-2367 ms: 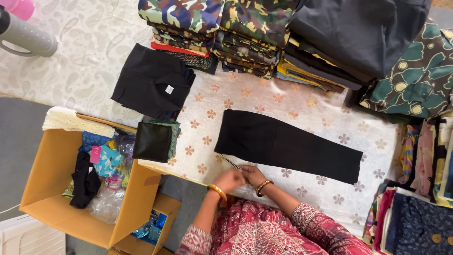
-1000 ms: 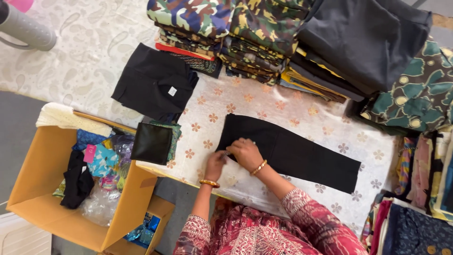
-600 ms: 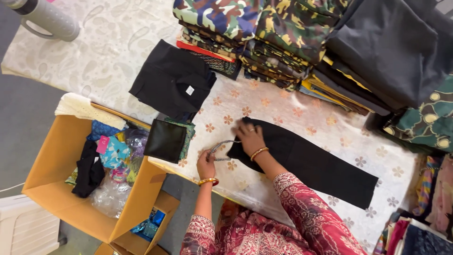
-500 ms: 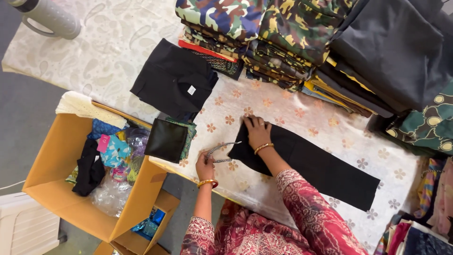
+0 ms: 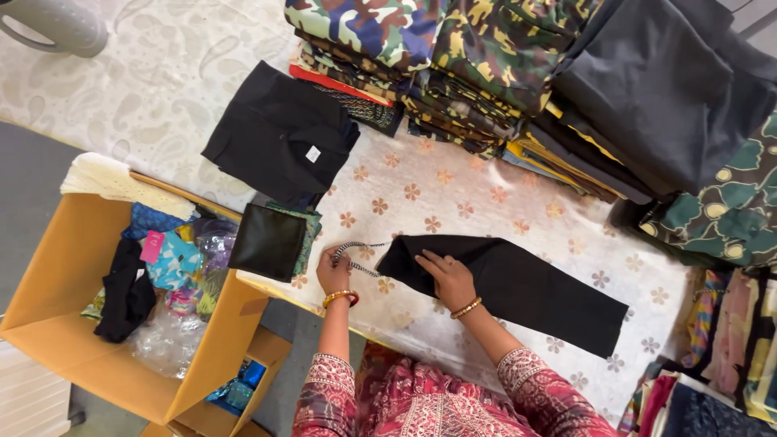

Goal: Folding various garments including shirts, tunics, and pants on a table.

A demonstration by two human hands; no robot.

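A long folded black garment (image 5: 518, 287) lies across the flowered tablecloth (image 5: 421, 186). My right hand (image 5: 447, 277) rests flat on its left end, fingers spread. My left hand (image 5: 333, 270) is closed on a black-and-white drawstring cord (image 5: 353, 251) that runs out of the garment's left end. Both wrists wear gold bangles, and the sleeves are red patterned.
A folded black piece with a white tag (image 5: 279, 133) lies at the upper left, a smaller dark folded piece (image 5: 267, 240) by the table edge. Camouflage fabric stacks (image 5: 437, 57) and dark cloth (image 5: 664, 89) fill the back. An open cardboard box (image 5: 48, 267) of clothes stands left.
The black garment was slid to the left. My left hand took hold of the drawstring and pulled it out leftward, while my right hand moved onto the garment's left end.
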